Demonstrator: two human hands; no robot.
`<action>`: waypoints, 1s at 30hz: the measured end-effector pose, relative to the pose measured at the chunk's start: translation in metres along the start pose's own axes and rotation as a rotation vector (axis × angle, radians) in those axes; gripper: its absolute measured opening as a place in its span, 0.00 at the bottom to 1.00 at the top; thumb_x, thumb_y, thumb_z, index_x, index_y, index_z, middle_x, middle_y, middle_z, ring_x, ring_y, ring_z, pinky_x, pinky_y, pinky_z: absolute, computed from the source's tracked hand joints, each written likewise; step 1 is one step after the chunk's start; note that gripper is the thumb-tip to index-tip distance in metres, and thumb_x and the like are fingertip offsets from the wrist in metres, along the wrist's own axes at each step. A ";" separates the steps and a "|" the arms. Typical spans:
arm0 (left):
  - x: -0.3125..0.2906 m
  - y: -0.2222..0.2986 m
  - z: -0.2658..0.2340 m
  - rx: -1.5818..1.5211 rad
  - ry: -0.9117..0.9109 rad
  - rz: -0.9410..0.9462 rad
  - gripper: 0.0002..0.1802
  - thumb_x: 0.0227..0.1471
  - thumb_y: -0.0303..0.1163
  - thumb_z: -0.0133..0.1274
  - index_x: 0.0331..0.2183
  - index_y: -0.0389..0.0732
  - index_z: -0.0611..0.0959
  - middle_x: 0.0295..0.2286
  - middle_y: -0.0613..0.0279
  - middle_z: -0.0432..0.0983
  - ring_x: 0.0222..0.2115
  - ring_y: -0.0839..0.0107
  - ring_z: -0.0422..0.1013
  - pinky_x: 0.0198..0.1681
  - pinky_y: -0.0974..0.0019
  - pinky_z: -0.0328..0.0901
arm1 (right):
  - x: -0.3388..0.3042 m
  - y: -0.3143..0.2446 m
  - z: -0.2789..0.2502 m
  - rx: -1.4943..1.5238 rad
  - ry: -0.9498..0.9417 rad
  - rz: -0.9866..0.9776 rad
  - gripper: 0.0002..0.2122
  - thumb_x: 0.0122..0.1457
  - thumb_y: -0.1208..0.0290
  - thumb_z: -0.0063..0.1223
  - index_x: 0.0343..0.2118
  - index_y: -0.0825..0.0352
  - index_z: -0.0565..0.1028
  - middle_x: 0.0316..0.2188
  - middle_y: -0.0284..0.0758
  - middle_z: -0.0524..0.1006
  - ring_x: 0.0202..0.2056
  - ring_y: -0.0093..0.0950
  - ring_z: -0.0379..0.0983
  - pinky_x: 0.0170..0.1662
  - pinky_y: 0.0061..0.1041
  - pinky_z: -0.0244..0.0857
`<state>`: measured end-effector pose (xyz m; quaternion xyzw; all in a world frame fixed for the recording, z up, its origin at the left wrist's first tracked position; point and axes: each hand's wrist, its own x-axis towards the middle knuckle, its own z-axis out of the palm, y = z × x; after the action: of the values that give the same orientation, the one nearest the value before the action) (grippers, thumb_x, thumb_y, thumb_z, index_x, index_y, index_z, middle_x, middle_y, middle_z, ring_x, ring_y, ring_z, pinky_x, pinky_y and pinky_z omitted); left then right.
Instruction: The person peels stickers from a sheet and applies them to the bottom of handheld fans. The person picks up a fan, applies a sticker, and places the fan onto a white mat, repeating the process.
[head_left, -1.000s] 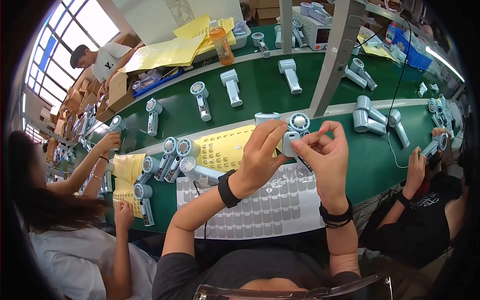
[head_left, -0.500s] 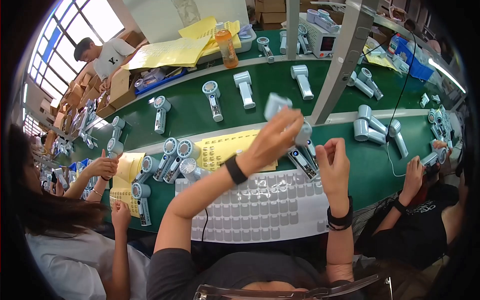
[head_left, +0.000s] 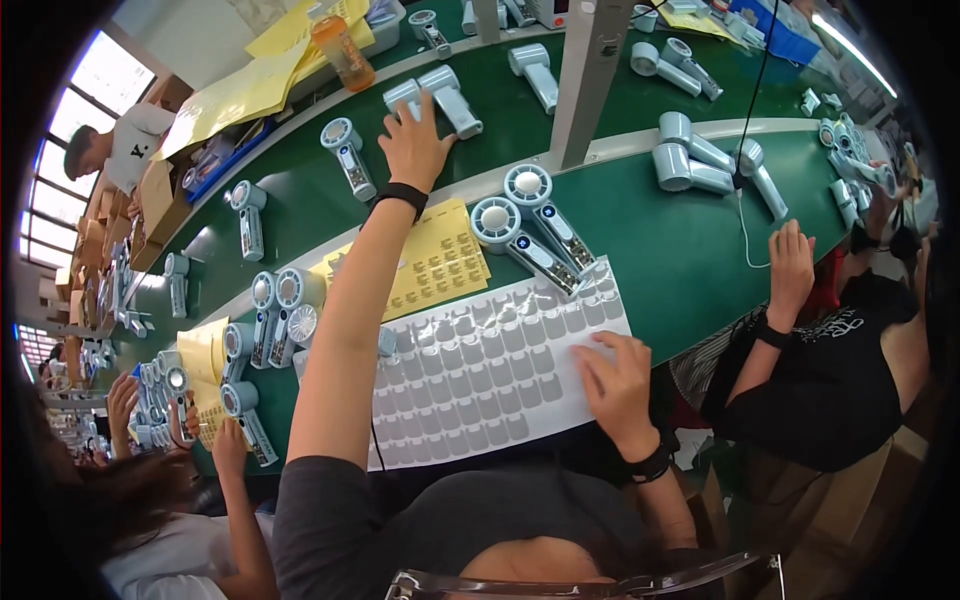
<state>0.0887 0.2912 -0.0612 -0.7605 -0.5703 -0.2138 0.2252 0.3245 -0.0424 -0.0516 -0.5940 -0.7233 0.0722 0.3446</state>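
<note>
My left hand (head_left: 415, 150) reaches over the green belt, fingers spread, touching or just above a light-blue handheld fan (head_left: 402, 94) that it partly covers. Right beside that fan lies another handheld fan (head_left: 452, 105). My right hand (head_left: 618, 390) is over the right part of a white sheet of grey stickers (head_left: 470, 400), its fingers loosely bent and thumb apart; nothing shows in it. Two handheld fans (head_left: 528, 185) lie side by side beyond the sheet, grilles up, their handles showing dark panels and reaching onto its far edge.
Yellow sticker sheets (head_left: 440, 255) lie left of the two fans. More fans (head_left: 290, 290) stand grouped at left, others (head_left: 690, 155) at right. A metal post (head_left: 590, 80) rises by the belt. An orange bottle (head_left: 342, 52) stands behind. Co-workers sit on both sides.
My left hand has carried a fan away from me onto the belt, and its fingers are now spread. My right hand has lowered to the sticker sheet. The whole view has shifted.
</note>
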 end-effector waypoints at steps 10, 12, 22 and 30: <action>-0.005 -0.055 -0.012 -0.302 0.017 -0.257 0.30 0.42 0.38 0.64 0.45 0.33 0.74 0.37 0.43 0.75 0.34 0.50 0.74 0.38 0.57 0.70 | 0.008 -0.024 0.031 0.177 -0.040 0.104 0.11 0.49 0.79 0.62 0.37 0.66 0.81 0.35 0.37 0.72 0.37 0.36 0.69 0.41 0.32 0.62; -0.003 -0.048 -0.041 -0.345 0.118 -0.235 0.28 0.42 0.37 0.64 0.43 0.32 0.76 0.36 0.45 0.75 0.33 0.53 0.74 0.38 0.59 0.70 | 0.002 -0.016 0.037 0.228 0.045 0.130 0.10 0.48 0.79 0.63 0.36 0.66 0.80 0.34 0.36 0.72 0.36 0.36 0.69 0.40 0.32 0.62; -0.037 -0.013 -0.115 -0.959 0.192 -0.375 0.23 0.45 0.30 0.62 0.44 0.35 0.78 0.36 0.57 0.71 0.29 0.68 0.68 0.35 0.68 0.65 | 0.002 -0.034 0.037 0.045 0.092 -0.016 0.06 0.47 0.78 0.65 0.28 0.68 0.77 0.34 0.37 0.73 0.36 0.36 0.69 0.38 0.31 0.63; -0.057 0.024 -0.153 -1.143 0.171 -0.015 0.28 0.43 0.22 0.61 0.49 0.39 0.76 0.43 0.54 0.72 0.40 0.59 0.71 0.44 0.65 0.67 | 0.009 -0.033 0.023 0.182 0.076 0.044 0.07 0.50 0.80 0.63 0.31 0.69 0.76 0.33 0.35 0.74 0.35 0.30 0.71 0.39 0.27 0.64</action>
<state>0.0862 0.1516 0.0269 -0.7373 -0.3491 -0.5503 -0.1776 0.2842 -0.0362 -0.0484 -0.5781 -0.6872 0.1226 0.4226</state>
